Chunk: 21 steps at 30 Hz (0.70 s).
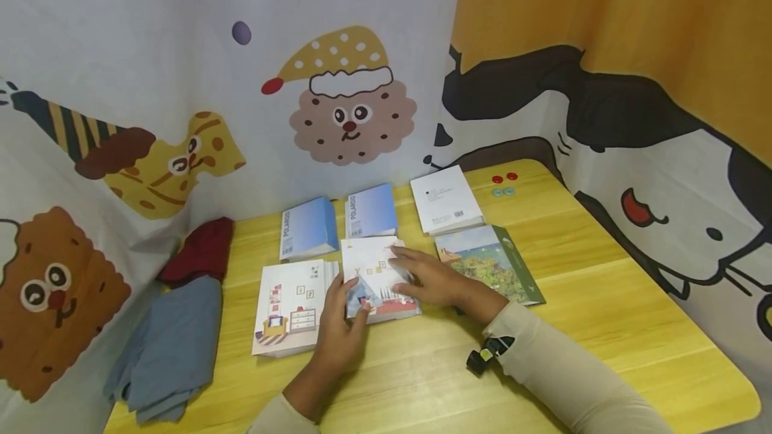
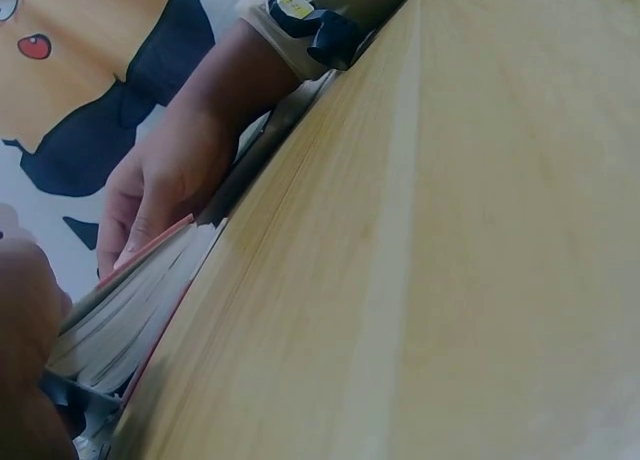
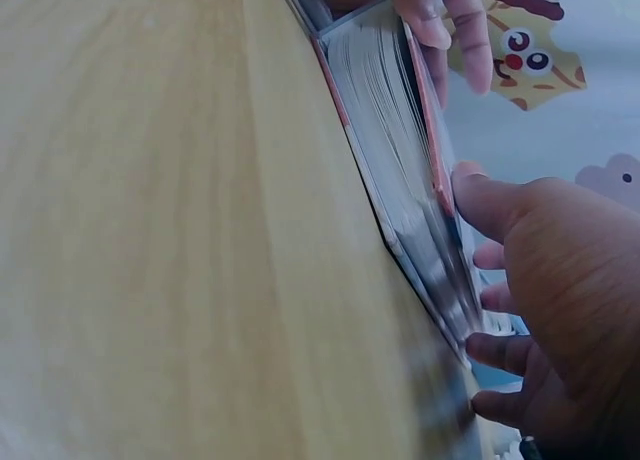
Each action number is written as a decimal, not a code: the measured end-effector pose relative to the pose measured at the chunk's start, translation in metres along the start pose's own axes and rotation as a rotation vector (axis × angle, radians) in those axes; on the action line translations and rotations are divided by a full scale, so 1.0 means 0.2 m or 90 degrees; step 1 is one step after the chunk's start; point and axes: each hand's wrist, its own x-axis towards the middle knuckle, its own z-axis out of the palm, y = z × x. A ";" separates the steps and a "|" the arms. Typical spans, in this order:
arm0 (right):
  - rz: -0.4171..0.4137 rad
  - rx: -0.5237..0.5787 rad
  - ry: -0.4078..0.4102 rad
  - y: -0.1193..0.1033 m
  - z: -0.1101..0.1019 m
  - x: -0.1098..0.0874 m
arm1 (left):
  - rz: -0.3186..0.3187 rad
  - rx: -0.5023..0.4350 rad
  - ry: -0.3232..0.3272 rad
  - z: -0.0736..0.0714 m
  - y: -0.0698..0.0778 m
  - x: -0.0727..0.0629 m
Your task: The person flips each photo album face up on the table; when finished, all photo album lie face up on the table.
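Observation:
A thick photo album (image 1: 378, 270) with a tent picture on its white cover lies on the table in the middle of the head view. My left hand (image 1: 340, 327) holds its left side, thumb on the cover and fingers along the edge. My right hand (image 1: 431, 276) lies over its right part with fingers extended, touching the cover and edge. In the right wrist view, my right thumb (image 3: 480, 195) rests on the cover, and the page edges (image 3: 375, 75) show. Left of it lies another white album (image 1: 289, 307) with a furniture picture.
Two blue albums (image 1: 309, 226) and a white one (image 1: 446, 199) form the back row. A landscape-covered album (image 1: 494, 260) lies to the right. Red discs (image 1: 497, 179) and pale blue discs (image 1: 497, 192) sit far right. Grey cloth (image 1: 175, 347) and dark red cloth (image 1: 202, 250) lie left.

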 end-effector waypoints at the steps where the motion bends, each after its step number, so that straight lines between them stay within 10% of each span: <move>1: -0.002 -0.004 0.001 0.00 0.00 0.00 | 0.005 0.004 0.000 0.00 0.00 0.00; 21: 0.040 -0.009 0.096 0.03 -0.21 -0.08 | -0.047 0.010 -0.043 0.00 0.03 0.02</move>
